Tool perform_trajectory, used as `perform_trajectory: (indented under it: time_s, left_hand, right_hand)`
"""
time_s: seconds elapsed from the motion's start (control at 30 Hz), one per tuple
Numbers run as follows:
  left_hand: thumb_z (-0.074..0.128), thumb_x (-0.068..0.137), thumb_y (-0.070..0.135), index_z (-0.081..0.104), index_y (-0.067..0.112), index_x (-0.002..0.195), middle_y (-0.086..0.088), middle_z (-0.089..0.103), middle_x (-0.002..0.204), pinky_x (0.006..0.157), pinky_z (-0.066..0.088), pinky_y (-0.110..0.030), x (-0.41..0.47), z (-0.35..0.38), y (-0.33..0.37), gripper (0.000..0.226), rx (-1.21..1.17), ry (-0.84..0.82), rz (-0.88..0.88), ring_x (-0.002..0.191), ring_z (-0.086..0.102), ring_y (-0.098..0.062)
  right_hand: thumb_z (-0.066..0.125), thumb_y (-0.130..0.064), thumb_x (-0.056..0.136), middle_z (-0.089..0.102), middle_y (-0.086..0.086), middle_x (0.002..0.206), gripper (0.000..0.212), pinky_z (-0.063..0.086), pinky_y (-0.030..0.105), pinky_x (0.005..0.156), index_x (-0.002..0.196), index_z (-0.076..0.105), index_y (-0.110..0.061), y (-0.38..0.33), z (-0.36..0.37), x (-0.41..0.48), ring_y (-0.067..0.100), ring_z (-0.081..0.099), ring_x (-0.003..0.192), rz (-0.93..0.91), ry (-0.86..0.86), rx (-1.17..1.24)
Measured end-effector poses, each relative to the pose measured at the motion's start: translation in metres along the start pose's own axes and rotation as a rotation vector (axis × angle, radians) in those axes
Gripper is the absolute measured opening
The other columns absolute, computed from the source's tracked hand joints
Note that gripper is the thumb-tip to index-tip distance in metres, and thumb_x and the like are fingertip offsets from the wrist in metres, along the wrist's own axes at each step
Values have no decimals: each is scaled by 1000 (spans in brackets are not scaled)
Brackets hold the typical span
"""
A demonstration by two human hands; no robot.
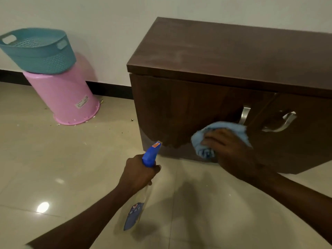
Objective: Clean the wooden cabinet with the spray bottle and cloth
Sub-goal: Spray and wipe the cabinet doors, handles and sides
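Here the left hand [139, 174] grips the spray bottle [142, 187], the right hand [231, 150] clutches the cloth [221, 128].

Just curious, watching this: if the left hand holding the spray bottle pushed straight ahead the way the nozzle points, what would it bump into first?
Probably the dark brown wooden cabinet: the blue-topped clear plastic spray bottle in the left hand aims at the lower front of its left door. Depth is hard to judge, but nothing shows between them.

Both forearms are showing bare right down to the left hand [138, 172] and the right hand [231, 150], with neither wearing any sleeve, glove or jewellery.
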State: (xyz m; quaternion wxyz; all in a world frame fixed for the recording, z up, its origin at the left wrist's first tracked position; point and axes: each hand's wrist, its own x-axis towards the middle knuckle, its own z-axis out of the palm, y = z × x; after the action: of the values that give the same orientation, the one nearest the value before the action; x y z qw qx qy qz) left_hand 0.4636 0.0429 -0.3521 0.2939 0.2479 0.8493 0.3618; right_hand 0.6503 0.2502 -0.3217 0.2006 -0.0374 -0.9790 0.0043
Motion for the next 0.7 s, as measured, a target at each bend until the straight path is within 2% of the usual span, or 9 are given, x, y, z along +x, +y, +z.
perform_trajectory:
  time_s: [0.03, 0.1, 0.17, 0.23, 0.3, 0.4, 0.53, 0.63, 0.7]
  left_hand:
    - [71, 78, 21, 59, 9, 84, -11, 69, 67, 57, 54, -24, 2, 6, 1, 18, 9, -40, -11, 49, 66, -17]
    - [72, 77, 20, 59, 9, 86, -11, 69, 70, 60, 57, -27, 2, 16, 3, 19, 20, -122, -33, 53, 66, -18]
    - [72, 77, 21, 59, 9, 89, -8, 67, 70, 61, 56, -26, 3, 25, 4, 21, 37, -168, -41, 53, 64, -15]
    - [73, 76, 22, 59, 8, 90, -6, 66, 68, 59, 55, -24, 5, 33, 7, 24, 44, -197, -53, 50, 62, -14]
    - [73, 75, 23, 58, 11, 87, -4, 66, 65, 56, 55, -23, 4, 41, 11, 23, 50, -226, -57, 48, 62, -14]
    - [73, 75, 23, 55, 18, 84, -1, 64, 66, 58, 56, -24, -2, 52, 17, 20, 119, -290, -9, 49, 61, -12]
    - [71, 74, 25, 58, 14, 85, 0, 63, 66, 60, 53, -20, -4, 61, 18, 20, 175, -313, 17, 49, 58, -6]
    - [72, 73, 22, 61, 10, 87, -3, 67, 65, 63, 56, -26, -3, 53, 13, 21, 70, -256, -29, 48, 61, -8]
    - [72, 75, 20, 61, 10, 88, -5, 67, 65, 63, 56, -27, -4, 42, 11, 20, 28, -237, -50, 49, 63, -10]
  right_hand:
    - [54, -2, 85, 63, 19, 112, 25, 26, 27, 107, 109, 62, -4, 1, -9, 6, 29, 49, 109, -10, 110, -32]
    - [73, 7, 72, 63, 21, 110, 38, 35, 35, 102, 108, 64, -3, 4, -33, 23, 34, 54, 105, 51, 287, -129]
    - [70, 9, 76, 64, 21, 107, 30, 39, 38, 96, 104, 67, 0, 5, -50, 28, 36, 57, 100, 91, 449, -142]
    - [62, 5, 84, 64, 20, 106, 20, 41, 40, 94, 103, 68, 1, 4, -59, 31, 36, 58, 99, 114, 515, -142]
    - [64, -2, 86, 64, 18, 107, 19, 43, 41, 93, 104, 67, -1, 7, -53, 32, 33, 57, 100, 55, 501, -138]
    - [71, -6, 82, 65, 16, 110, 25, 45, 40, 93, 106, 67, -4, 9, -32, 25, 32, 58, 101, 15, 375, -123]
    - [70, -5, 80, 64, 17, 111, 27, 40, 38, 94, 107, 66, -4, 12, -16, 30, 32, 55, 103, 43, 389, -108]
    - [63, -10, 83, 55, 14, 118, 30, 37, 36, 99, 112, 60, -5, 12, 10, 22, 28, 49, 109, -113, 232, -83]
    - [62, -9, 81, 57, 12, 117, 32, 42, 34, 95, 113, 62, -7, 23, 31, 9, 26, 49, 109, -116, 53, -75]
